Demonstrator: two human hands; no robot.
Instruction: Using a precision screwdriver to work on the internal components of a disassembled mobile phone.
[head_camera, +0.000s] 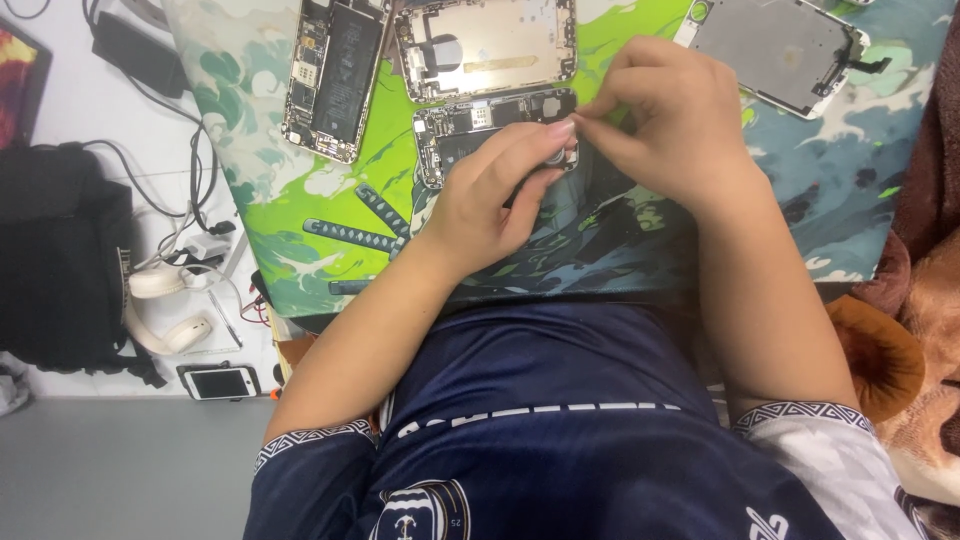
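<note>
Fingertips of both hands meet over the small opened phone (470, 135) that lies on the green printed mat (300, 210), and that phone is the landmark for everything else. The right hand (670, 125) pinches thumb and forefinger together just past the phone's near right corner, seemingly on something tiny; what it is cannot be made out, possibly a screw or a thin flex end. The left hand (495, 195) lies curled over the phone's near edge, its fingers pressing down on the body and holding it steady, clenched on nothing. Beyond the phone, touching or nearly so, sits an empty gold back housing (487, 45); to its left lies a second opened phone with a dark battery (330, 75); well off to its right rests a detached screen panel (775, 50). To do this fine work well, I judge that the steadying hand should keep the body flat and unmoving while the pinching hand moves slowly and straight, without twisting, and any small part freed should be set on the mat clear of the other pieces.
</note>
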